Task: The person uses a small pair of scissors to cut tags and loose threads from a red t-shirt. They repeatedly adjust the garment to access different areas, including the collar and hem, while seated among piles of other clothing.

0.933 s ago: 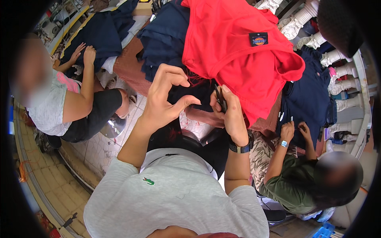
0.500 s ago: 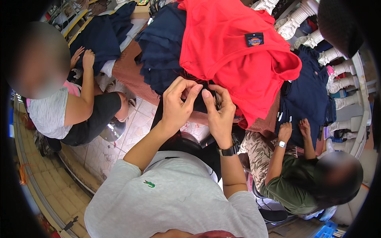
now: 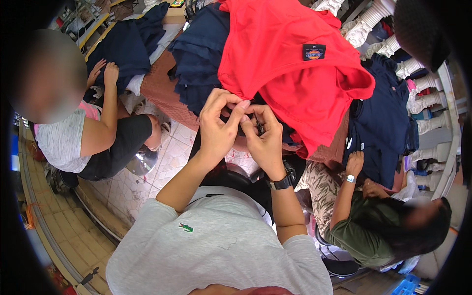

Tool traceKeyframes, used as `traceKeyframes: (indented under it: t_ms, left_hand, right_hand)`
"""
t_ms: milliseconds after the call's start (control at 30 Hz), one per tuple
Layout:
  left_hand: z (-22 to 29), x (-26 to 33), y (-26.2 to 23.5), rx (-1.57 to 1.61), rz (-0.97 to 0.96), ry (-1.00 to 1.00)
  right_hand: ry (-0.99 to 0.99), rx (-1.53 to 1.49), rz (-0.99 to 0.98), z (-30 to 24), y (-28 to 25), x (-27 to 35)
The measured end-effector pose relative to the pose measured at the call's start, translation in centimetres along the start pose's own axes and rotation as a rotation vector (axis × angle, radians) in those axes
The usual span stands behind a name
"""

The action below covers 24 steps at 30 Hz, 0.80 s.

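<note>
A red V-neck top (image 3: 275, 54) with a black neck label lies spread in front of me on the table. My left hand (image 3: 219, 125) pinches the near edge of the red top between thumb and fingers. Close beside it, my right hand (image 3: 265, 140) curls around a small dark tool (image 3: 259, 125) that looks like thread snips; the fingers hide most of it. The tips of both hands nearly meet at that edge.
Dark navy garments (image 3: 201, 54) are piled left of the red top. On the right, a co-worker in green (image 3: 366, 231) sits by more navy garments (image 3: 376, 123). At left, another co-worker (image 3: 69, 137) handles navy cloth (image 3: 123, 49). White balusters (image 3: 427, 128) line the right side.
My hands have closed in on the red top, and its near edge is now pinched in my left hand. The right-hand co-worker has turned and drawn one hand back from the cloth.
</note>
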<state>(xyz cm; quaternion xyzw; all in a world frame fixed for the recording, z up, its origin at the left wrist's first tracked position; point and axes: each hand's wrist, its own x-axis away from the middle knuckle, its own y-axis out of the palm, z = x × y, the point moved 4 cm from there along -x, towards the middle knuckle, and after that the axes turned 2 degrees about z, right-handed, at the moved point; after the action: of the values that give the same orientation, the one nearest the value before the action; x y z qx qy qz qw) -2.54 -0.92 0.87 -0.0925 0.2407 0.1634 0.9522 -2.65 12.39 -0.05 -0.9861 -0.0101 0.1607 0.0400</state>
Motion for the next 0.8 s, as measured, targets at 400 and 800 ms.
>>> traceKeyframes:
  t_ms: [400, 800]
  left_hand:
    - [1.8, 0.0, -1.6, -0.23, 0.081, 0.395]
    - [1.7, 0.0, -2.1, -0.167, -0.123, 0.259]
  right_hand:
    - [0.269, -0.245, -0.359, -0.4, 0.6, -2.4]
    - [0.159, -0.109, -0.429, 0.0, 0.0, -3.9]
